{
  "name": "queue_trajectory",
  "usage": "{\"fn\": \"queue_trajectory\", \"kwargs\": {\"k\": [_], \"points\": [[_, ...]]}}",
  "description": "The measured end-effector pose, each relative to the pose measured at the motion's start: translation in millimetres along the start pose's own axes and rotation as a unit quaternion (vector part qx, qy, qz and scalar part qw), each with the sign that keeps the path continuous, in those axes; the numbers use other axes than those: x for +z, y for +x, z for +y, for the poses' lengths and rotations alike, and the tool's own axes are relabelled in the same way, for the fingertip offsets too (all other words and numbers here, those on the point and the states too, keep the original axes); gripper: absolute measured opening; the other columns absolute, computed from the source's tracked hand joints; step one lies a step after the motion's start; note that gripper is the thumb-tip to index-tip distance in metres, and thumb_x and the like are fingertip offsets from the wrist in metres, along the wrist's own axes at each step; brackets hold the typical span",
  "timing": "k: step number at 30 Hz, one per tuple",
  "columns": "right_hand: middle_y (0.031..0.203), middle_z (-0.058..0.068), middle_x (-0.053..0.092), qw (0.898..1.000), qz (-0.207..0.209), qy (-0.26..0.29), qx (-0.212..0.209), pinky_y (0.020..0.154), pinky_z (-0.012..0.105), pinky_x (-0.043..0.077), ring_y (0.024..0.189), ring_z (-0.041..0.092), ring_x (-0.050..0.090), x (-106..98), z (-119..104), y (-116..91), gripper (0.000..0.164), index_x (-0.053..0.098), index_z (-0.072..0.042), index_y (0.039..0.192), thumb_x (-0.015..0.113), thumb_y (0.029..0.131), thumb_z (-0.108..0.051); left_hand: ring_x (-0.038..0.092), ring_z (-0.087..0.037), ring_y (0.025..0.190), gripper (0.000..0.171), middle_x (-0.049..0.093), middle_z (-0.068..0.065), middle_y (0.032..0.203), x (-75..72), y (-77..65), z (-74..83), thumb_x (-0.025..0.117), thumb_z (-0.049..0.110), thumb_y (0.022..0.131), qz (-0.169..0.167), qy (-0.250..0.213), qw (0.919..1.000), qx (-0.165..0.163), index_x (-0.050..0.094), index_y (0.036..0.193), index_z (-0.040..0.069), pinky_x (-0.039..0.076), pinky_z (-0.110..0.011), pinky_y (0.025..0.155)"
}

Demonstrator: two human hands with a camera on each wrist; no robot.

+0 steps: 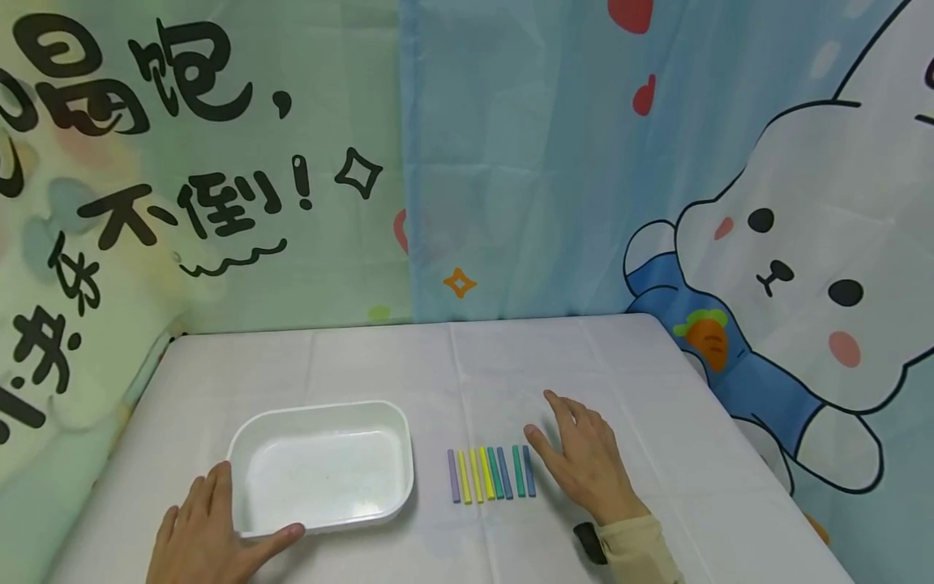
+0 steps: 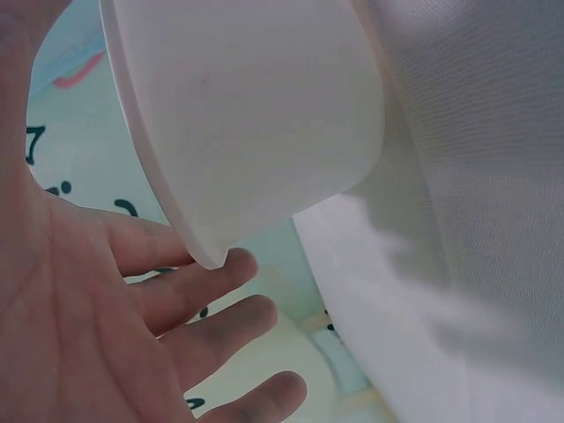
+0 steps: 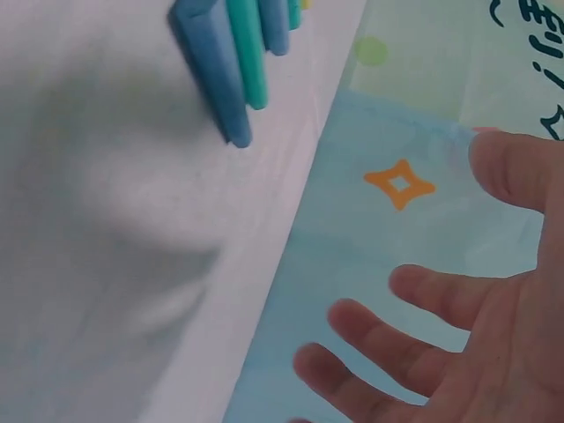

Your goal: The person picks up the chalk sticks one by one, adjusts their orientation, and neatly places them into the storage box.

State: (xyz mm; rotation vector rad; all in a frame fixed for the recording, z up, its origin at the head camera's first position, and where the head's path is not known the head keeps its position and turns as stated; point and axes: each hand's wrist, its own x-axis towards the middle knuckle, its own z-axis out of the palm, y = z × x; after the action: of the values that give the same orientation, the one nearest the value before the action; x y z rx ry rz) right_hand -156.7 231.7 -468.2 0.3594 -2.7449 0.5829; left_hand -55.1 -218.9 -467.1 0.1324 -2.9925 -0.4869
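Note:
A white rectangular tray [image 1: 321,470] with rounded corners stands on the table at left. My left hand [image 1: 207,523] is at its near left corner, fingers along the left side and thumb by the near side. In the left wrist view the fingertips of the left hand [image 2: 176,308] meet the rim of the tray [image 2: 256,115]. Right of the tray lies a row of thin sticks [image 1: 491,474], purple, yellow, green and blue. My right hand [image 1: 584,458] hovers just right of the row, fingers spread and holding nothing. The right wrist view shows the blue end stick [image 3: 211,75] apart from the right hand [image 3: 476,317].
A white cloth [image 1: 409,560] covers the table. Behind it hangs a printed curtain [image 1: 511,162] with lettering and a white cartoon animal [image 1: 795,324] at right. A black band [image 1: 589,543] shows at the right sleeve [image 1: 638,551].

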Motion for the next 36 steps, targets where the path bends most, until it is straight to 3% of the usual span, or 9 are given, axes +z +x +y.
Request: {"fn": "queue_trajectory", "kwargs": {"k": [6, 10, 14, 24, 36], "points": [[0.124, 0.021, 0.063, 0.997, -0.043, 0.042, 0.045, 0.090, 0.055, 0.050, 0.107, 0.038, 0.062, -3.6, -3.7, -1.4, 0.060, 0.054, -0.001, 0.143, 0.056, 0.103, -0.046, 0.052, -0.056, 0.115, 0.130, 0.048, -0.042, 0.130, 1.7, 1.5, -2.3, 0.068, 0.084, 0.070, -0.019, 0.002, 0.9998, -0.010, 0.035, 0.141, -0.020, 0.043, -0.066, 0.093], [0.109, 0.010, 0.066, 0.991, -0.076, 0.071, 0.084, 0.078, 0.043, 0.054, 0.090, 0.021, 0.065, -4.4, -5.3, -1.5, 0.050, 0.060, -0.001, 0.136, 0.061, 0.102, -0.037, 0.053, -0.059, 0.113, 0.131, 0.048, -0.044, 0.129, 3.4, 1.8, -4.1, 0.069, 0.083, 0.070, -0.025, -0.004, 0.9996, -0.010, 0.034, 0.141, -0.021, 0.045, -0.066, 0.090], [0.095, 0.004, 0.068, 0.986, -0.101, 0.077, 0.109, 0.073, 0.038, 0.055, 0.080, 0.014, 0.064, -2.3, -6.8, -0.8, 0.039, 0.067, 0.000, 0.127, 0.066, 0.098, -0.025, 0.054, -0.060, 0.112, 0.131, 0.048, -0.045, 0.129, 4.7, 1.5, -5.2, 0.070, 0.082, 0.070, -0.023, -0.011, 0.9996, -0.007, 0.034, 0.141, -0.022, 0.046, -0.065, 0.088], [0.082, -0.001, 0.068, 0.975, -0.134, 0.050, 0.171, 0.068, 0.037, 0.051, 0.075, 0.015, 0.059, 8.6, -9.2, -4.1, 0.022, 0.074, -0.002, 0.106, 0.074, 0.089, -0.017, 0.054, -0.058, 0.112, 0.132, 0.048, -0.045, 0.129, 3.4, 3.0, -4.3, 0.071, 0.082, 0.070, -0.029, -0.019, 0.9993, -0.012, 0.032, 0.141, -0.022, 0.047, -0.064, 0.089], [0.074, -0.001, 0.062, 0.970, -0.152, 0.063, 0.180, 0.063, 0.033, 0.050, 0.069, 0.014, 0.055, 13.5, -20.2, -1.9, 0.010, 0.071, -0.002, 0.086, 0.073, 0.087, -0.012, 0.055, -0.059, 0.110, 0.131, 0.048, -0.046, 0.128, 4.8, 2.2, -5.3, 0.072, 0.080, 0.070, -0.013, -0.024, 0.9996, -0.003, 0.033, 0.140, -0.024, 0.047, -0.064, 0.088]]}}
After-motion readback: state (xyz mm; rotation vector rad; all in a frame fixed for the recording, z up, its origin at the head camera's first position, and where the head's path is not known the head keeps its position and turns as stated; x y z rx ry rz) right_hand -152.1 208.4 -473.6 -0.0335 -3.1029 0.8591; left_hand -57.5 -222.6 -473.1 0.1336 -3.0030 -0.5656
